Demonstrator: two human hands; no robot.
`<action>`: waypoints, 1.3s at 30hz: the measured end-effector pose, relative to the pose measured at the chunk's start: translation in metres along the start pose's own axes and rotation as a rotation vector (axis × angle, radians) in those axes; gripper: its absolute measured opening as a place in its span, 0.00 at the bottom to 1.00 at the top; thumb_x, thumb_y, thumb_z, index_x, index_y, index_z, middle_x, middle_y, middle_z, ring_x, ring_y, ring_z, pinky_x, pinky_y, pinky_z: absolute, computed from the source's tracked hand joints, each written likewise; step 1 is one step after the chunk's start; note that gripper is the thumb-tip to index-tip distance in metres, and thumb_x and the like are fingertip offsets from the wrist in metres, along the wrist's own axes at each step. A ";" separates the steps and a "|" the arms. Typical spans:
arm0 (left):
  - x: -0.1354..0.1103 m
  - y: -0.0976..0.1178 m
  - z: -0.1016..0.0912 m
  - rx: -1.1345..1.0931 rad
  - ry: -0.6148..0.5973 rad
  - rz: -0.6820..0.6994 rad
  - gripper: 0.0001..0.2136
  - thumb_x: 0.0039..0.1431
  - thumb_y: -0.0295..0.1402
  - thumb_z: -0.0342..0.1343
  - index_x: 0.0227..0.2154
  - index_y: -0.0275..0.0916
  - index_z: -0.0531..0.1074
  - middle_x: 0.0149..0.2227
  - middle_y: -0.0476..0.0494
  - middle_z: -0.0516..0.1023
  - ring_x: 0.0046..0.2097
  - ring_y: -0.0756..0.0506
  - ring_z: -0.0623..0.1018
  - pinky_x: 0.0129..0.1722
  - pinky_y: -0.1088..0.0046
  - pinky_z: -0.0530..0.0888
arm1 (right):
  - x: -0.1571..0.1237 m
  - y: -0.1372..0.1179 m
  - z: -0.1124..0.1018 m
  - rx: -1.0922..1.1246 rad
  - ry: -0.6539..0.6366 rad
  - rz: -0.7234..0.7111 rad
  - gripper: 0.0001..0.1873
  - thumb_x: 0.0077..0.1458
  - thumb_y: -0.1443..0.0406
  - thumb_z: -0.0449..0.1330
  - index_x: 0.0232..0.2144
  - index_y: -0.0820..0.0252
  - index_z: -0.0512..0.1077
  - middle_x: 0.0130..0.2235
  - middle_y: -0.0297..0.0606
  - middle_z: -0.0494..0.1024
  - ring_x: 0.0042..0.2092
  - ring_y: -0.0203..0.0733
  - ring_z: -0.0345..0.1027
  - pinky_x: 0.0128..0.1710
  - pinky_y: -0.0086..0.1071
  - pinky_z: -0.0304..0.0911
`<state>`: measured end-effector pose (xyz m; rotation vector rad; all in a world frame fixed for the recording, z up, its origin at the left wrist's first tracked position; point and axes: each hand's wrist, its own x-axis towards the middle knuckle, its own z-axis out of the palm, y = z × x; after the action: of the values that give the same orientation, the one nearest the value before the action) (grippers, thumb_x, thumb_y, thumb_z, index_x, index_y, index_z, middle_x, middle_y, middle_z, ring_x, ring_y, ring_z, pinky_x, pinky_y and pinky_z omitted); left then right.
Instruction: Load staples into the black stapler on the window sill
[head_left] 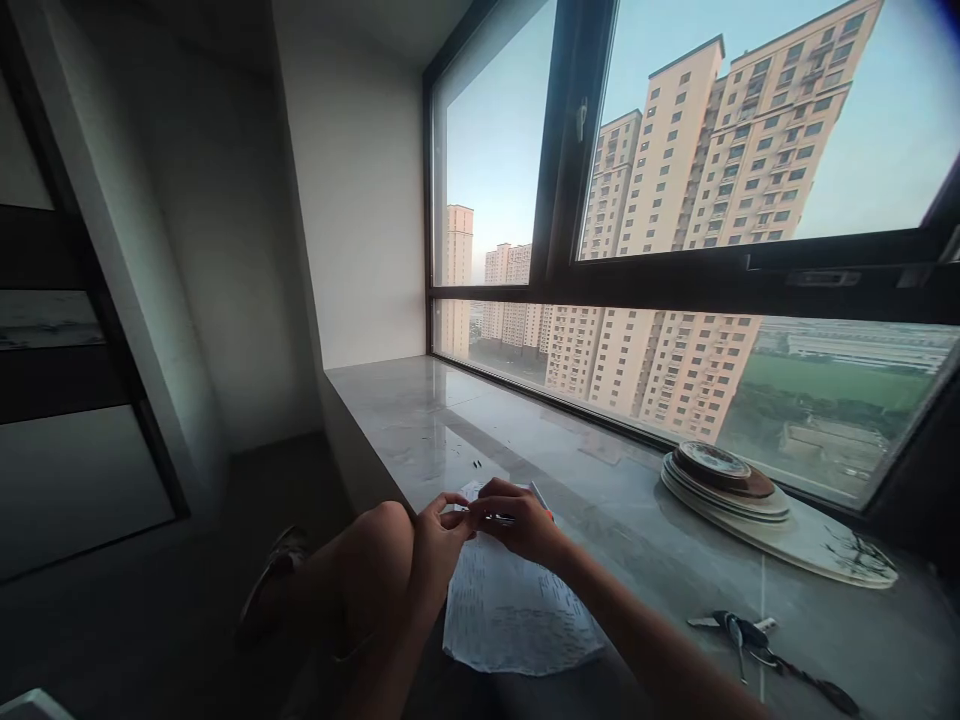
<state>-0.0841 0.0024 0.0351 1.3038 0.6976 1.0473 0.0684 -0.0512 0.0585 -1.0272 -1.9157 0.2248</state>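
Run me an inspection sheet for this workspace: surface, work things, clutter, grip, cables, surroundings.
Surface: grey, glossy sill with reflections.
Work things: paper covered in small dark marks, lying under the hands.
Clutter: bunch of keys and a stack of flat rounded plates or boards to the right; two tiny dark bits beyond the hands.
Grip: left hand and right hand meet at the fingertips; what they hold is too small to tell.
Cables: nothing seen.
Surroundings: dark-framed window, tall buildings outside.
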 end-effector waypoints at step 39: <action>0.097 -0.053 -0.041 0.505 0.076 0.419 0.16 0.63 0.44 0.48 0.42 0.40 0.74 0.32 0.46 0.77 0.34 0.47 0.77 0.36 0.73 0.73 | -0.036 0.085 -0.073 0.027 -0.122 0.219 0.20 0.54 0.52 0.62 0.43 0.58 0.74 0.41 0.38 0.76 0.40 0.43 0.68 0.38 0.32 0.62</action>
<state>-0.0699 0.1104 -0.0103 1.9123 0.7971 1.3116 0.1823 -0.0415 0.0320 -1.2305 -1.9014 0.4462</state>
